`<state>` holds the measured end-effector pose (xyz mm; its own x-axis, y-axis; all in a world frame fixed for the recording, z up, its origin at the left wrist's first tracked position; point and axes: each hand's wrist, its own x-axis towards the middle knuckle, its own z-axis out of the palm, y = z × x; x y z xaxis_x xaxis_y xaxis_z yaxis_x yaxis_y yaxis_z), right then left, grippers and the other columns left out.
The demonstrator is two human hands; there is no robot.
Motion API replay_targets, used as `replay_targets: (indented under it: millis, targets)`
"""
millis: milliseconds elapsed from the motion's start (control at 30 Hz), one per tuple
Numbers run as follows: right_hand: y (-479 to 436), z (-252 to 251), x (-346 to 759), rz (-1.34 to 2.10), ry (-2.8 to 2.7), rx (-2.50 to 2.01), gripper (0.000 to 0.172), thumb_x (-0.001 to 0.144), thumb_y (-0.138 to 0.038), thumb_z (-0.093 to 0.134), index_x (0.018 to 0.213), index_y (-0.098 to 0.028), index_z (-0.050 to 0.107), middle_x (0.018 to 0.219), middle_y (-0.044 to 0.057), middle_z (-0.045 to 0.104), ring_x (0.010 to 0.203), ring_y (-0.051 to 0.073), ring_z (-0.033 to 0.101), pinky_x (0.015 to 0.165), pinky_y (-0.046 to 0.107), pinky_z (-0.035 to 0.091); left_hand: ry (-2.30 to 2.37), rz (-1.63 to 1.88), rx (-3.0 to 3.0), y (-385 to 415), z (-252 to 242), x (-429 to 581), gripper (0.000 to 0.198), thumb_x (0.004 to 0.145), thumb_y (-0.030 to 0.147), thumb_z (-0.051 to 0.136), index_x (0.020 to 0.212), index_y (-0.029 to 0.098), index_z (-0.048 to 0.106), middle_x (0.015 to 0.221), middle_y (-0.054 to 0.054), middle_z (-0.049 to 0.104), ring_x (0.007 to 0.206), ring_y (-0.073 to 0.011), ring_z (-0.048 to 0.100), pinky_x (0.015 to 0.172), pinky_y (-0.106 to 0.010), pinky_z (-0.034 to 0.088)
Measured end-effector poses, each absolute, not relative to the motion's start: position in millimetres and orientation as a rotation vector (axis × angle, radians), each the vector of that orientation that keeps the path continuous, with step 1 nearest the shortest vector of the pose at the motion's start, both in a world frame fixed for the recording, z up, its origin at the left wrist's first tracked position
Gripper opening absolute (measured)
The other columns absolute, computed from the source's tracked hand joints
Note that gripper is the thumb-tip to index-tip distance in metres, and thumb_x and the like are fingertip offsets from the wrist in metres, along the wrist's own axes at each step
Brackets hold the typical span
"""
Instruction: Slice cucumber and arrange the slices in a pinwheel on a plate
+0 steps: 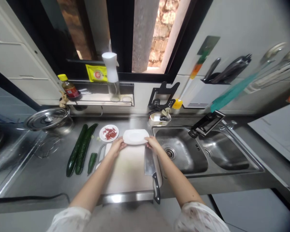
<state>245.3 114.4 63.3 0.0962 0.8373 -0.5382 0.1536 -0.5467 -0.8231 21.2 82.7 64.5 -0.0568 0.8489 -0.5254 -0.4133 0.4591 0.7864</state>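
Note:
A white plate (pixel 135 137) is gripped at its two ends, near the far edge of the cutting board (pixel 125 170). My left hand (pixel 117 145) has its fingers closed on the left end, and my right hand (pixel 153 142) pinches the right end. Along the board's right side lies a kitchen knife (pixel 150 164), its black handle toward me. Just left of the plate sits a small white dish (pixel 101 132) of chopped red pieces (pixel 110 133). Two long cucumbers (pixel 82 149) and a short cucumber piece (pixel 92 163) rest on the steel counter to the left.
A double sink (pixel 183 153) with a black faucet (pixel 204 124) is on the right. A lidded pot (pixel 50 120) stands at the back left. Above the counter, a shelf (pixel 99 100) bears a sauce bottle (pixel 71 88) and a spray bottle (pixel 112 75). A knife holder (pixel 205 91) hangs on the wall.

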Motion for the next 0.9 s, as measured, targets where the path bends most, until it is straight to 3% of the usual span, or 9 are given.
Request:
replay_targets:
  millis: [600, 900]
  targets:
    - [150.7, 38.3, 236.3, 1.533, -1.067, -1.795, 0.006, 0.080, -0.019, 0.059, 0.079, -0.014, 0.056, 0.042, -0.006, 0.049, 0.033, 0.004, 0.040, 0.034, 0.013, 0.026, 1.328, 1.100, 0.483, 116.0, 24.9, 0.3, 0.022, 0.072, 0.012, 0.064, 0.093, 0.013, 0.063, 0.065, 0.000, 0.061, 0.055, -0.0055, 0.058, 0.063, -0.020, 0.056]
    - [158.2, 25.3, 238.2, 1.483, -1.113, -1.843, 0.010, 0.076, -0.018, 0.065, 0.083, -0.011, 0.063, 0.041, -0.006, 0.049, 0.037, 0.006, 0.042, 0.039, 0.015, 0.031, 1.421, 1.076, 0.566, 122.1, 15.9, 0.4, 0.028, 0.070, 0.009, 0.064, 0.097, 0.014, 0.065, 0.072, -0.001, 0.063, 0.059, -0.0072, 0.059, 0.062, -0.022, 0.055]
